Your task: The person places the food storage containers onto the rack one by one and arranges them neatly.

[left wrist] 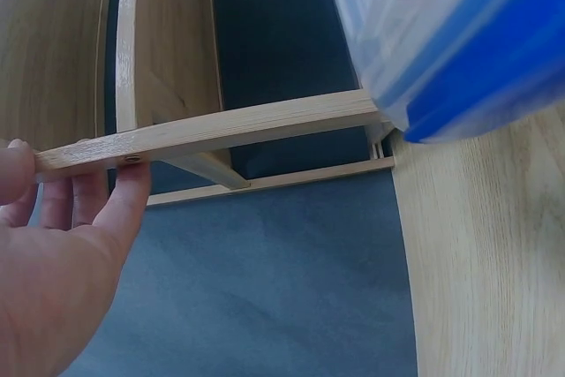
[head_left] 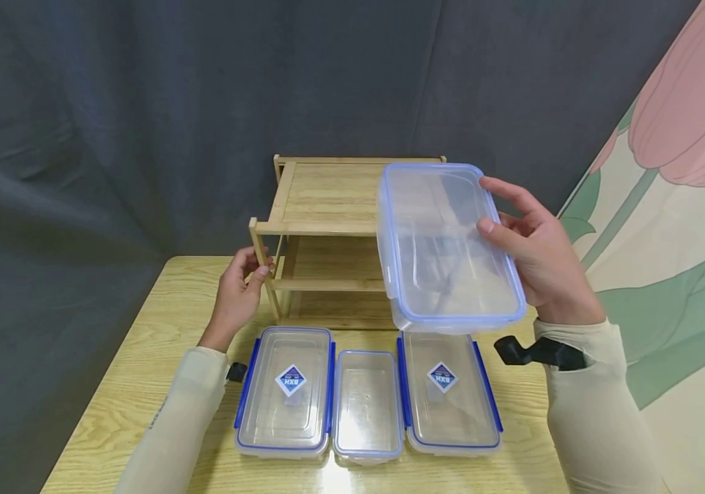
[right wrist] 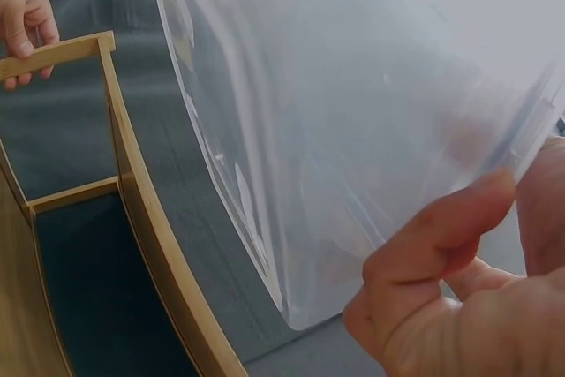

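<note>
A clear container with a pale blue rim [head_left: 445, 240] is in the air before the right side of a wooden rack [head_left: 334, 195]. My right hand [head_left: 540, 250] grips its right edge, thumb on the near face; in the right wrist view the right hand [right wrist: 450, 297] holds the clear container [right wrist: 353, 130] by its edge. My left hand [head_left: 238, 295] holds the rack's front left post; in the left wrist view the left hand [left wrist: 71, 253] has thumb and fingers round the wooden post [left wrist: 247, 125]. The raised container hides part of the rack's shelves.
Along the front of the wooden table [head_left: 136, 363] lie a lidded box [head_left: 284, 425], a narrower container [head_left: 367, 398] and another lidded box [head_left: 451, 425]. A dark curtain [head_left: 217, 103] hangs behind. A wall with painted tulips [head_left: 661, 240] stands at the right.
</note>
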